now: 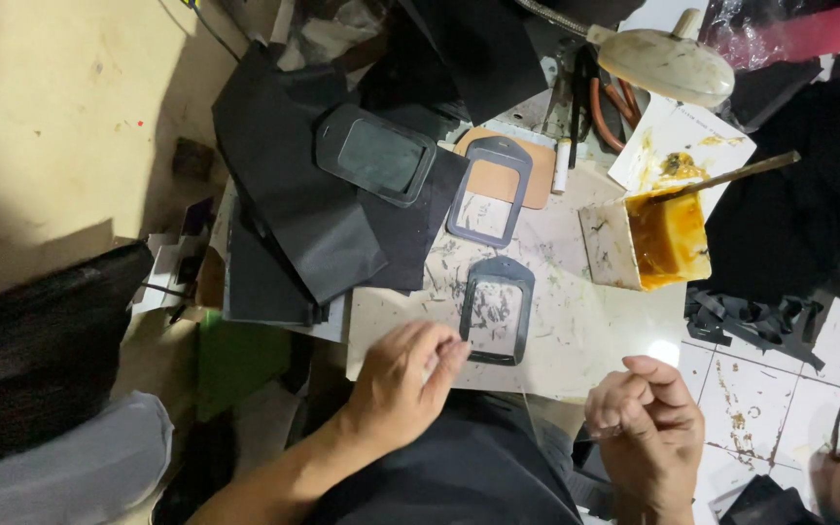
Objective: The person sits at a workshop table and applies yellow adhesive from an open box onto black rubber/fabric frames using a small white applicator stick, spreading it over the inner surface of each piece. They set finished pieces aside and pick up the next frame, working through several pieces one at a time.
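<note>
The left hand [405,374] rests its flat, spread fingers [444,358] on the near grey frame [496,311] lying on the counter [576,321], seemingly positioning it, while the right hand [646,423] hovers loosely curled, holding nothing; gluing looks next.

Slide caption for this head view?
Left hand touches a dark frame piece on the board; right hand curled nearby.

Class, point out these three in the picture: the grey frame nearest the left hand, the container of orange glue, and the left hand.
Grey rectangular frame [464,309]: head view, left side strip.
Open white container of orange glue [666,233]: head view, glue surface.
Left hand [402,381]: head view, back of hand.
</note>
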